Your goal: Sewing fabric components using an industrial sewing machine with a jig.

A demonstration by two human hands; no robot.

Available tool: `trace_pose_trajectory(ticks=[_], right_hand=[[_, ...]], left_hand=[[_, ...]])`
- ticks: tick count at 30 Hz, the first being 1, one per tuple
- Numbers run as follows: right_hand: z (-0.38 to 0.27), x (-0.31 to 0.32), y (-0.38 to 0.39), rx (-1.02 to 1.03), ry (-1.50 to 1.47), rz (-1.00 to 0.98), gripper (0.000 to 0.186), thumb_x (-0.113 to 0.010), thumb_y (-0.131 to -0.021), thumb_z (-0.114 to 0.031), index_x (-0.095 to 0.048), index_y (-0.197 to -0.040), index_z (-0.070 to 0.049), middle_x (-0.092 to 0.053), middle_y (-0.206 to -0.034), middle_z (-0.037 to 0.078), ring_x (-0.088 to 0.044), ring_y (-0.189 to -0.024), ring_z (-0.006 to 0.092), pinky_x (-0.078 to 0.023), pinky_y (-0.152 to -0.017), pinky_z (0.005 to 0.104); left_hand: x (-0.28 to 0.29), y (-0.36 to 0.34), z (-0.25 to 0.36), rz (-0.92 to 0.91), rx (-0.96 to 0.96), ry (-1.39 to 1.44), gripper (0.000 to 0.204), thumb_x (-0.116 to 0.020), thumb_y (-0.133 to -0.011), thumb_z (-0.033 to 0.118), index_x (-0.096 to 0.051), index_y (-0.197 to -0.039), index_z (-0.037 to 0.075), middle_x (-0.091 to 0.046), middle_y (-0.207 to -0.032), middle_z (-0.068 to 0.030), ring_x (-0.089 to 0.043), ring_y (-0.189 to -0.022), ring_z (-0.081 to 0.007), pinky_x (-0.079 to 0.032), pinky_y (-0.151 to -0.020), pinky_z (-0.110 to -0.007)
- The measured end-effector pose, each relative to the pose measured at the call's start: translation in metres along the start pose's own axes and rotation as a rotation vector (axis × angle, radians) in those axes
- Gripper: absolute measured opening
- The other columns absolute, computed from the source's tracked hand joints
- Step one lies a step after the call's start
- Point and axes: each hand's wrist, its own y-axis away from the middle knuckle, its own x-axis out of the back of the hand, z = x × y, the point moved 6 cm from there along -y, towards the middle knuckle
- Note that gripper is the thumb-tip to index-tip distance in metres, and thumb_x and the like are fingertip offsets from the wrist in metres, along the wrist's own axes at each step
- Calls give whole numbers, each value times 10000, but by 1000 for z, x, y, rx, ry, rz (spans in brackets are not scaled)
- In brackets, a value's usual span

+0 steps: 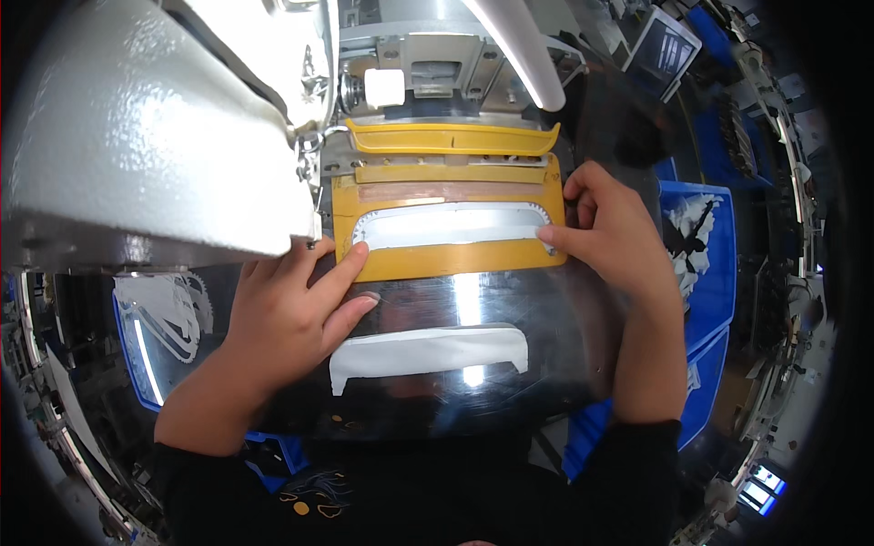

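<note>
Desk (pixel 569 364) with white sewing machine (pixel 137 136) and yellow template plate (pixel 446 262), both hands at the plate.
A blue bin (pixel 721 300) stands beside the desk's right edge. The plate lies toward the desk's far edge, right of the machine. Left hand (pixel 287 309): fingers spread, forefinger at the left end of the arched white panel (pixel 455 224) seated in the plate. Right hand (pixel 624 232): thumb at the panel's right end, forefinger bent apart from it beside the plate's right edge. A loose white piece (pixel 428 353) lies nearer the desk's near edge.
</note>
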Motion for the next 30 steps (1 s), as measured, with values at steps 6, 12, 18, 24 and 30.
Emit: trace_pose_trajectory(ticks=[6, 12, 18, 24, 30], right_hand=[[2, -2, 0, 18, -26, -9, 490, -965, -812, -246, -653, -1114, -19, -642, -831, 86, -621, -747, 187, -526, -689, 351], [3, 0, 2, 65, -40, -36, 491, -957, -809, -232, -650, -1123, -12, -661, -856, 103, -636, -763, 203, -526, -695, 364], [0, 6, 9, 126, -83, 112, 442, -934, -840, -249, -668, -1113, -25, -654, -848, 110, -631, -756, 210, -520, -692, 367], [-5, 4, 12, 137, -33, 320, 313, -856, -932, -265, -687, -1055, -33, -658, -840, 107, -643, -732, 230, -525, -686, 369], [-28, -11, 29, 440, -149, 269, 231, -835, -941, -217, -695, -1014, -49, -669, -850, 103, -663, -722, 241, -527, -662, 366]], left_hand=[[4, -2, 0, 23, -27, -78, 476, -870, -918, 353, -811, -1323, 110, -677, -1195, -87, -641, -1108, -303, -508, -953, -441], [7, -3, 4, 41, -65, -114, 472, -871, -916, 330, -808, -1318, 90, -684, -1173, -95, -640, -1101, -306, -507, -972, -453], [15, 5, 5, 21, -15, 146, 330, -874, -905, 316, -780, -1102, 68, -680, -1089, -84, -647, -1030, -294, -503, -917, -438], [9, 6, 17, -300, -86, 321, 262, -851, -933, 290, -694, -977, 85, -642, -992, -85, -633, -962, -291, -489, -866, -424], [0, 10, 16, -248, -94, 395, 225, -821, -970, 270, -688, -954, 89, -647, -993, -91, -629, -951, -290, -483, -854, -414]])
